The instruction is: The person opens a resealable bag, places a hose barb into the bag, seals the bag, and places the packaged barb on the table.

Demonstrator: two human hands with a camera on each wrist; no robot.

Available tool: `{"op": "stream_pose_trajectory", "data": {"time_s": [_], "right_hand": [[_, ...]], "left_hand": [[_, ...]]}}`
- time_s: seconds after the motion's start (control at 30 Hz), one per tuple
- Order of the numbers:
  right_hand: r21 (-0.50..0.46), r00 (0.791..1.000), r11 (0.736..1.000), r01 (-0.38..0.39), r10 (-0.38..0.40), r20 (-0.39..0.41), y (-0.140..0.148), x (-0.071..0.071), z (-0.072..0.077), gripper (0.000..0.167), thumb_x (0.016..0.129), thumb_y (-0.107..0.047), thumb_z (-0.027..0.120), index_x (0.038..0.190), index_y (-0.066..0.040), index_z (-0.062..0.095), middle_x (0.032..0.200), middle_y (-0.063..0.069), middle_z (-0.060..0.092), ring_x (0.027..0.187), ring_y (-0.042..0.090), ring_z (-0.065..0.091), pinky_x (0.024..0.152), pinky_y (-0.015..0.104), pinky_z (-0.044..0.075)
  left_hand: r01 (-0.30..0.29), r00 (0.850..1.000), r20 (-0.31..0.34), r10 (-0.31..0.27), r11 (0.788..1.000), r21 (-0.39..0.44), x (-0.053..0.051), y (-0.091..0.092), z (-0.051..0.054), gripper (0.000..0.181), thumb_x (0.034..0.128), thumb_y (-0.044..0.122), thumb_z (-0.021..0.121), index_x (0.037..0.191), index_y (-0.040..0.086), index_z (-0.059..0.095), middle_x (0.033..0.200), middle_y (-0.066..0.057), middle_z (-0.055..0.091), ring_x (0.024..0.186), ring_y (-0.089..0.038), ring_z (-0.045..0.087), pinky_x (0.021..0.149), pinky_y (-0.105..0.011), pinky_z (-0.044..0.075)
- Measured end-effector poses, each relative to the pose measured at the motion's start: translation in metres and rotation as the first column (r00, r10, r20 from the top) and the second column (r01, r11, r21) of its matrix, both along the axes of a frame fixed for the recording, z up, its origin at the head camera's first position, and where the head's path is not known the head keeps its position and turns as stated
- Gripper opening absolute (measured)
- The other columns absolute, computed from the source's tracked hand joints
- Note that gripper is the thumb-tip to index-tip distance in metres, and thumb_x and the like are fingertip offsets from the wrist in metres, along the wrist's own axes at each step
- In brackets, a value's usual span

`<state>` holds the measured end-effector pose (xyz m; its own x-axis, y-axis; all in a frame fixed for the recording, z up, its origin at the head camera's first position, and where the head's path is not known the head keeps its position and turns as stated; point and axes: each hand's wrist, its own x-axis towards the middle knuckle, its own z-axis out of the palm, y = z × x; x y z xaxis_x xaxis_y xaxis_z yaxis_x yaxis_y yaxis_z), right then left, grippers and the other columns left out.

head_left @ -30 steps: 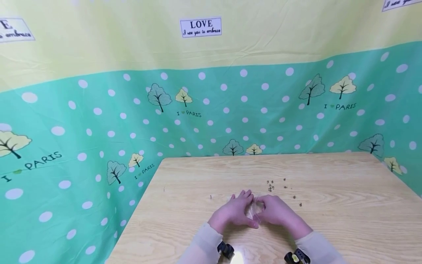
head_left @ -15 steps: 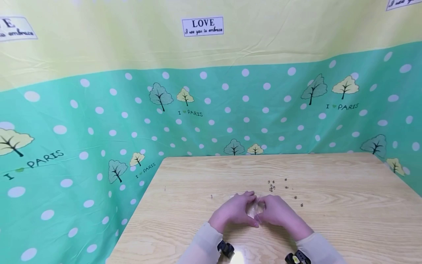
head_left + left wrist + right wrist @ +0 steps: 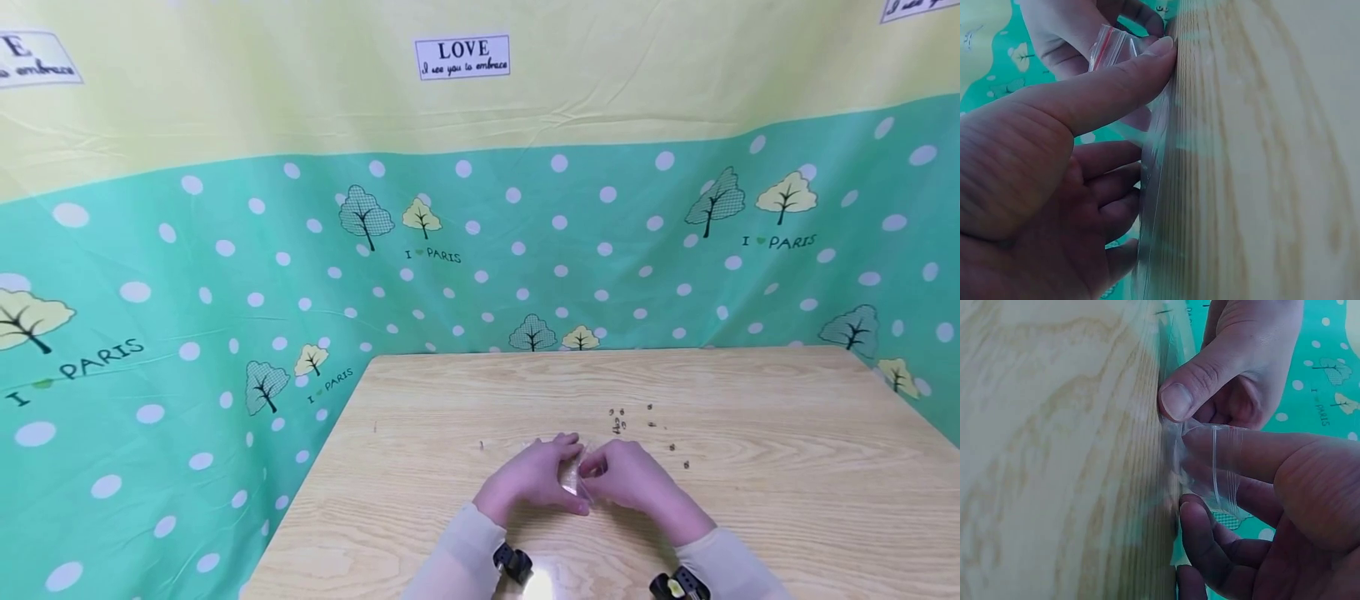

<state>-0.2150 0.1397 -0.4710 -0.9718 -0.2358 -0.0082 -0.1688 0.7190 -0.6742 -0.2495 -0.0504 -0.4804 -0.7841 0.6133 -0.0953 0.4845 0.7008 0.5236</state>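
Note:
A clear zip bag (image 3: 570,478) lies low on the wooden table between both hands. Its zip mouth (image 3: 1225,495) faces the right hand, and a red line on it shows in the left wrist view. With its thumb on the near side and fingers on the far side, my left hand (image 3: 531,478) holds the bag against the table. My right hand (image 3: 632,478) has thumb and fingertips at the bag's mouth, seen through the plastic in the right wrist view. Whether those fingertips pinch anything is unclear. What the bag contains cannot be made out.
Several tiny dark pieces (image 3: 617,423) are scattered beyond the right hand, with others (image 3: 686,464) farther right. One small pale piece (image 3: 482,445) lies left of the left hand. A polka-dot cloth (image 3: 450,233) hangs behind the table (image 3: 420,408).
The right hand's fingers have curled and shifted inward at the bag's mouth. The left hand's fingers drew closer together at first, and it keeps its hold on the bag.

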Motion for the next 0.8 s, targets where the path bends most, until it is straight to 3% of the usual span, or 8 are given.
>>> {"op": "stream_pose_trajectory", "data": {"time_s": [0.3,0.43,0.63,0.8], "right_hand": [[0.079,0.998,0.995,0.056,-0.056,-0.009,-0.005,0.0,-0.003,0.026,0.072,-0.023,0.096,0.091,-0.022,0.077,0.095,-0.004,0.076,0.076,0.013,0.062,0.074,0.041,0.057],[0.075,0.998,0.996,0.056,-0.056,-0.008,-0.006,0.0,-0.004,0.026,0.073,-0.024,0.096,0.093,-0.022,0.078,0.085,-0.006,0.072,0.07,0.013,0.059,0.067,0.037,0.054],[0.037,1.0,0.999,0.006,-0.006,-0.007,0.001,0.0,0.0,0.046,0.07,-0.006,0.089,0.116,-0.009,0.081,0.08,-0.002,0.067,0.066,0.017,0.055,0.059,0.034,0.049],[0.028,1.0,1.0,-0.014,0.014,0.017,0.005,0.0,-0.001,0.053,0.072,0.004,0.079,0.124,-0.008,0.08,0.068,-0.001,0.057,0.057,0.015,0.047,0.05,0.027,0.04]], "left_hand": [[0.011,1.0,0.021,-0.011,1.0,0.021,-0.002,-0.001,-0.003,0.099,0.0793,0.043,0.096,0.161,0.011,0.049,0.172,-0.001,0.036,0.16,-0.023,0.029,0.131,-0.049,0.022],[-0.01,1.0,0.028,0.009,1.0,0.026,-0.001,-0.001,-0.003,0.098,0.0781,0.042,0.097,0.16,0.012,0.051,0.172,0.001,0.037,0.16,-0.022,0.03,0.131,-0.05,0.023],[-0.029,1.0,-0.004,0.029,1.0,0.013,0.003,0.001,0.001,0.099,0.0744,0.042,0.098,0.158,0.011,0.054,0.171,0.0,0.039,0.158,-0.024,0.033,0.13,-0.051,0.023],[-0.001,0.997,-0.078,-0.002,1.0,-0.031,0.004,0.004,0.003,0.095,0.0741,0.044,0.098,0.154,0.01,0.058,0.168,-0.006,0.043,0.156,-0.026,0.037,0.132,-0.052,0.018]]}}
